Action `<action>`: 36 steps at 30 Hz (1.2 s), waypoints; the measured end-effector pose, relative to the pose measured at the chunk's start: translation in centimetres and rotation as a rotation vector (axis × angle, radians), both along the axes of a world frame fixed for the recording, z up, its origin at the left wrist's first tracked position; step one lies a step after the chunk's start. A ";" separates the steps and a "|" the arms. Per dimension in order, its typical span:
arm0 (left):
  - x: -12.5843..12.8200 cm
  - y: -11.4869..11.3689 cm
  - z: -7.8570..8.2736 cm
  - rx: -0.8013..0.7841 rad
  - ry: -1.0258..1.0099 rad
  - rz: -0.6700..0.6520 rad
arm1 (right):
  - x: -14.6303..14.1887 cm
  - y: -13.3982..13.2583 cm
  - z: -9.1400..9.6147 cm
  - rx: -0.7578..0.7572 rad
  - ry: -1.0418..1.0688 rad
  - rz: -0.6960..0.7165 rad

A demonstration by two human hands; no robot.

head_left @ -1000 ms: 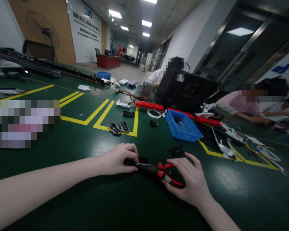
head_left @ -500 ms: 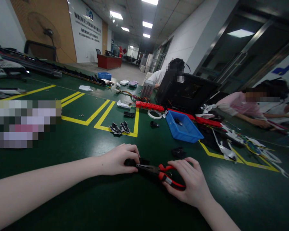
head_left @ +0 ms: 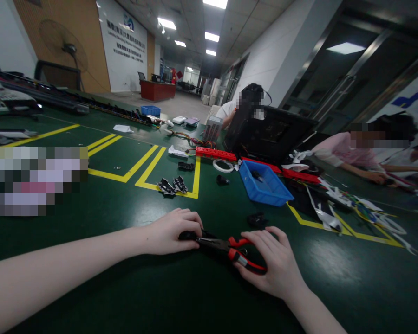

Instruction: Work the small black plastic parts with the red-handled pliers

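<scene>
My right hand [head_left: 273, 257] is wrapped round the red-and-black handles of a pair of needle-nose pliers [head_left: 234, 248], whose jaws point left. Closed round a small black part [head_left: 187, 235], my left hand [head_left: 176, 232] covers much of it, so its kind does not show. The tips of the pliers meet this part at my left fingertips; whether they grip it I cannot tell. Another black piece [head_left: 257, 219] lies on the table just beyond my right hand. Two black-and-silver parts [head_left: 174, 186] rest farther off, inside a yellow-taped outline.
Beyond my hands stand a blue tray [head_left: 264, 188] with a dark item in it and a red power strip [head_left: 216, 153]. A small black cylinder [head_left: 223, 179] and a white cable coil [head_left: 223, 165] lie nearby. Cables spread at right; two co-workers sit across the green table [head_left: 142, 287].
Almost nothing differs. Both hands and the pliers hold nearly the same pose, and the whole view has shifted very slightly.
</scene>
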State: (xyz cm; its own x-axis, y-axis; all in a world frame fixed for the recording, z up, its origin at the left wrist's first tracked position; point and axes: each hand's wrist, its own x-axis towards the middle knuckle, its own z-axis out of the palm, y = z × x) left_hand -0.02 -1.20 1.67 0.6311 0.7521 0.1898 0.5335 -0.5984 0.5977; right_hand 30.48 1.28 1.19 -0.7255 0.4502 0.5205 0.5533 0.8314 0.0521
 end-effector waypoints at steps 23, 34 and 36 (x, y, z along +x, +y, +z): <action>0.4 -0.4 -0.5 0.138 0.123 0.029 | -0.3 0.0 0.7 0.009 -0.013 0.011; 0.4 -0.2 -0.6 0.129 0.197 -0.005 | -0.4 -0.1 1.0 -0.044 -0.021 0.036; 0.5 -0.1 -0.7 0.126 0.186 -0.007 | -0.4 -0.1 1.0 -0.038 -0.020 0.041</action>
State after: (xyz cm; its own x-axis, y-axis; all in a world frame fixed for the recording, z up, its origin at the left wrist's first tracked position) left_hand 0.44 -1.31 0.97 0.6689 0.7255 0.1620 0.6234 -0.6662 0.4093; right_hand 30.05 1.15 2.21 -0.7542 0.4388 0.4885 0.5175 0.8551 0.0310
